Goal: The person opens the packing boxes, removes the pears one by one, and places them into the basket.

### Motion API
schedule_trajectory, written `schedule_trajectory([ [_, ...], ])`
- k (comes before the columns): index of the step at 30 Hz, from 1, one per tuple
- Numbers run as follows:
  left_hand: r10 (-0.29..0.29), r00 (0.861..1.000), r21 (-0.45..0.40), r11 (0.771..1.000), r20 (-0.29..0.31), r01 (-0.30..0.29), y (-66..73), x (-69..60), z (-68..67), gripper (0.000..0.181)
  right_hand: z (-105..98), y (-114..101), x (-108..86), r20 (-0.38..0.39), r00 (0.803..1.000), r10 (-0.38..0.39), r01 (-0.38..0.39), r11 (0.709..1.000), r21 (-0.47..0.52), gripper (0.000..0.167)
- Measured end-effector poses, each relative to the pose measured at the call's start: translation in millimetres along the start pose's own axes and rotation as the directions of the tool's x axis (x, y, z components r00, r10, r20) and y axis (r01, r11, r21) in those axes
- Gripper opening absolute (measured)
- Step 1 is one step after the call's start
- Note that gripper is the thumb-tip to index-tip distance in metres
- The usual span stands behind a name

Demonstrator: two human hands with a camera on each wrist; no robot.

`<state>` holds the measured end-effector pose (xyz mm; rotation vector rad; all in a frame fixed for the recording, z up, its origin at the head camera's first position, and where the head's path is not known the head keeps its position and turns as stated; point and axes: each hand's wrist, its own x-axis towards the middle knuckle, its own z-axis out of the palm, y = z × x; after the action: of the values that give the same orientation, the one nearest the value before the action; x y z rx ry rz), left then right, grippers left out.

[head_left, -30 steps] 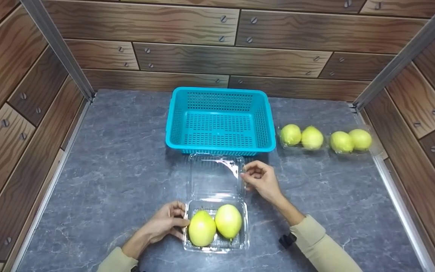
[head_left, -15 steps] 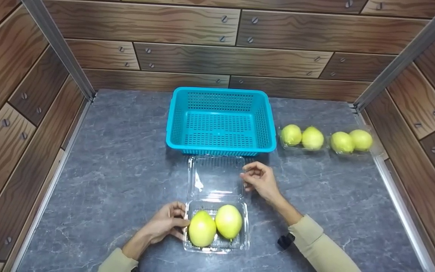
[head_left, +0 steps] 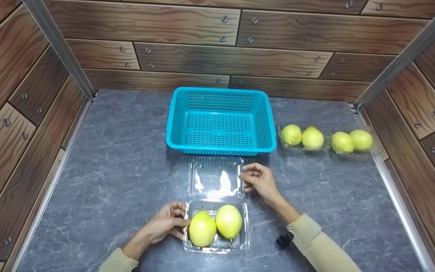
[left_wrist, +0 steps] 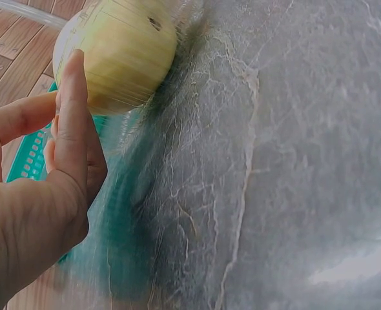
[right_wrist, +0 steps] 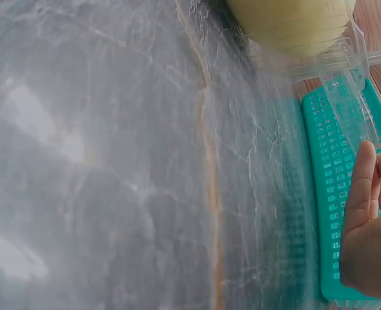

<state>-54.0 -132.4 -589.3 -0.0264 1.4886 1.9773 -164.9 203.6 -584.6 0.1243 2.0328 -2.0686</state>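
Observation:
A clear plastic clamshell box [head_left: 217, 251] lies in front of me, unfolded, with two yellow-green, pear-like fruits side by side in its base: one on the left [head_left: 202, 229] and one on the right [head_left: 229, 222]. Its transparent lid [head_left: 212, 175] extends away from me, bright with glare. My left hand [head_left: 163, 223] pinches the left rim of the base between thumb and fingers, beside a fruit [left_wrist: 123, 58] in the left wrist view. The lid's right edge is pinched by my right hand [head_left: 263, 182]; the right wrist view shows those fingertips [right_wrist: 366, 152] at the clear plastic.
A turquoise perforated basket [head_left: 221, 148] with nothing in it stands just beyond the lid. Two more clear boxes, a nearer one [head_left: 296, 146] and one by the right wall [head_left: 376, 145], each hold two similar fruits. Wood-patterned walls [head_left: 187, 56] enclose the grey marbled table [head_left: 119, 158].
The lid's far edge has come slightly towards me, and its glare has shifted and grown. My right hand has shifted slightly with it. My left hand and the base stay put.

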Motion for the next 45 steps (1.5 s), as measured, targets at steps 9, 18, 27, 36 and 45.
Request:
schedule_trajectory([
  [9, 0.006, 1.000, 0.010, 1.000, -0.017, -0.006, -0.4, 0.6, 0.6, 0.033, 1, 5, 2.8, -0.027, 0.995, 0.092, -0.091, 0.995, 0.032, 0.032],
  [18, 0.015, 1.000, 0.011, 1.000, -0.026, -0.014, -1.8, 3.2, -0.3, 0.034, 3, 7, 4.8, -0.043, 0.987, 0.153, -0.151, 0.988, 0.033, 0.035],
  [27, 0.020, 0.999, 0.012, 1.000, -0.032, -0.019, -0.6, 6.0, -1.3, 0.034, 2, 11, 9.2, -0.041, 0.977, 0.207, -0.206, 0.978, 0.035, 0.039],
  [36, 0.032, 0.998, 0.022, 0.999, -0.046, -0.031, 1.8, 9.9, 0.6, 0.034, 1, 10, 14.6, -0.049, 0.970, 0.240, -0.238, 0.970, 0.042, 0.045],
  [45, 0.030, 0.998, 0.012, 1.000, -0.063, -0.029, 5.3, 14.7, 2.3, 0.035, 1, 9, 19.2, -0.067, 0.971, 0.231, -0.230, 0.973, 0.018, 0.047],
])
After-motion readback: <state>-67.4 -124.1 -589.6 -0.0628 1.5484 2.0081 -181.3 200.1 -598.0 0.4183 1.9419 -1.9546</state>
